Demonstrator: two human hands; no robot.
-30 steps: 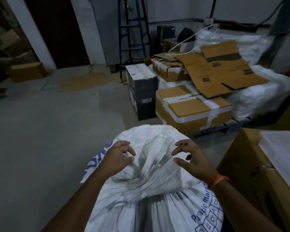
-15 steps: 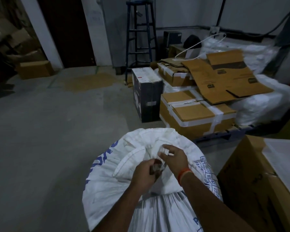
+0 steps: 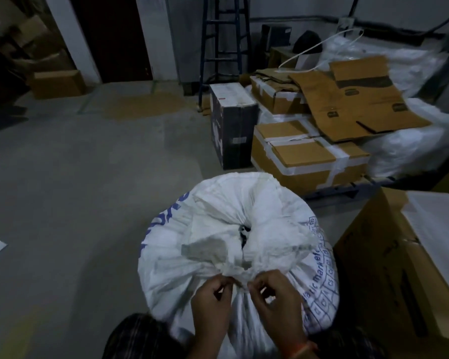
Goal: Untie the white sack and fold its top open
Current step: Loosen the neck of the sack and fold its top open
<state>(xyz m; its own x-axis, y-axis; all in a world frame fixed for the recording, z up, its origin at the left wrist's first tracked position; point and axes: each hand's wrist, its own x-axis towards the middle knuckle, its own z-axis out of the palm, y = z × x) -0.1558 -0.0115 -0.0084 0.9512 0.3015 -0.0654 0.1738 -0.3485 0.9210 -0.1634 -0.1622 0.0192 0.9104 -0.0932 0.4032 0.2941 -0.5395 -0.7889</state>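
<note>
A dim storeroom with a bare concrete floor (image 3: 75,203), where one white sack (image 3: 182,257) stands upright in the near centre, its long axis vertical and its gathered mouth pointing up toward the camera. Blue printing runs down both flanks; on the right side the partial words "market" can be made out above a grid of small boxed characters, the left-side lettering too folded to read. A large brown carton (image 3: 389,275) sits just beside the sack on the right. Beyond it, two taped cardboard boxes (image 3: 309,156) rest on a pallet with a flattened carton (image 3: 360,99) laid over them, one black box (image 3: 231,125) beside them and one blue stepladder (image 3: 224,35) behind. Two hands work at the near edge of the sack's bunched top: the left hand (image 3: 213,304) and the right hand (image 3: 275,301), fingers curled and pinching the white fabric at the neck. An orange band circles the right wrist.
</note>
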